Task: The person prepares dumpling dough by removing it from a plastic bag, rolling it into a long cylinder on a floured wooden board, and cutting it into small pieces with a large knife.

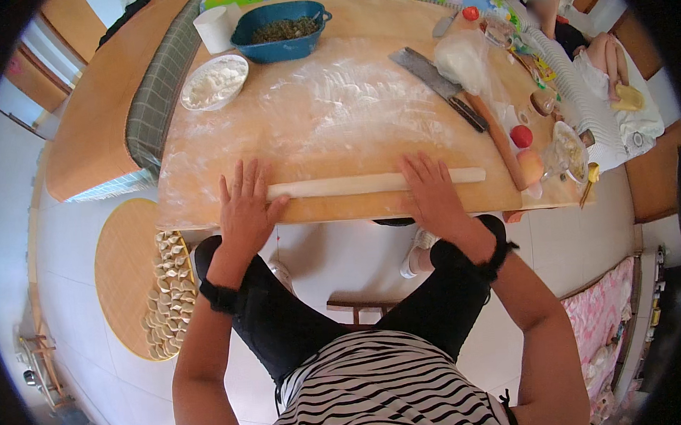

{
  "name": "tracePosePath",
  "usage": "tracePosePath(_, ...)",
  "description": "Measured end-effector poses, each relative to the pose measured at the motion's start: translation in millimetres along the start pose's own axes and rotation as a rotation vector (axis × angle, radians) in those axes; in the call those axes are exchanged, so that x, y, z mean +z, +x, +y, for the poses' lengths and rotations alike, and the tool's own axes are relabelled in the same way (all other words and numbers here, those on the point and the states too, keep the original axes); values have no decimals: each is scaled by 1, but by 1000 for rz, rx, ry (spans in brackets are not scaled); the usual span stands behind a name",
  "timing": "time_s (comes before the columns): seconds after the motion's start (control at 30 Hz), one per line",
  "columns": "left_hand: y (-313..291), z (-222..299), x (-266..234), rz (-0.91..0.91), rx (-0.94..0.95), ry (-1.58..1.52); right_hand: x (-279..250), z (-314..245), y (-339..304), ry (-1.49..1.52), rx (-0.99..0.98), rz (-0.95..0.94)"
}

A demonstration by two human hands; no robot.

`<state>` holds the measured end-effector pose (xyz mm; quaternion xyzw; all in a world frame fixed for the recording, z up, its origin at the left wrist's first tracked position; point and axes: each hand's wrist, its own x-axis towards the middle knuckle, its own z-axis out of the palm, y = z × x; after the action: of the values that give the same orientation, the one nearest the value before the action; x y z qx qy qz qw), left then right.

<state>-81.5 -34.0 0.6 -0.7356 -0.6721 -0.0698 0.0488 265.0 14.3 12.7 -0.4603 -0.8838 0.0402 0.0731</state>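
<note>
A long, even rope of dough point(339, 186) lies crosswise near the front edge of a floured wooden board point(305, 126). My left hand point(247, 202) rests flat at its left end, fingers stretched out and pointing away from me. Toward the other end, my right hand point(432, 188) lies over the dough with its fingers spread; a short length sticks out to the right of it. Both palms face down, and the dough beneath them is hidden. Loose flour is smeared over the board beyond my fingertips.
A white bowl of flour point(214, 84), a blue basin of chopped filling point(281, 32) and a paper roll point(212, 31) stand far left. A cleaver point(429, 73) and rolling pin point(497, 139) lie right. Dumplings point(172, 298) fill part of a round tray point(121, 278) below left. Another person sits far right.
</note>
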Motion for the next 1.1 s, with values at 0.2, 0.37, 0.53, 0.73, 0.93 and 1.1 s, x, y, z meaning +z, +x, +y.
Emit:
tracePosePath(0.2, -20, 124, 2, -77, 304, -370, 8, -75, -27, 245, -114, 75)
tracePosePath(0.37, 45, 110, 28, 108, 272, -280, 37, -26, 30, 35, -56, 115)
tracePosePath(0.53, 120, 70, 35, 155, 22, -170, 27, 7, 112, 25, 157, 133)
tracePosePath(0.73, 19, 58, 4, -23, 238, -60, 3, -16, 7, -92, -34, -22)
tracePosePath(0.93, -30, 41, -14, -134, 202, -81, -5, -4, -29, -2, -93, -30)
tracePosePath(1.1, 75, -3, 24, 5, -16, -52, 37, 70, 79, -188, 129, 145)
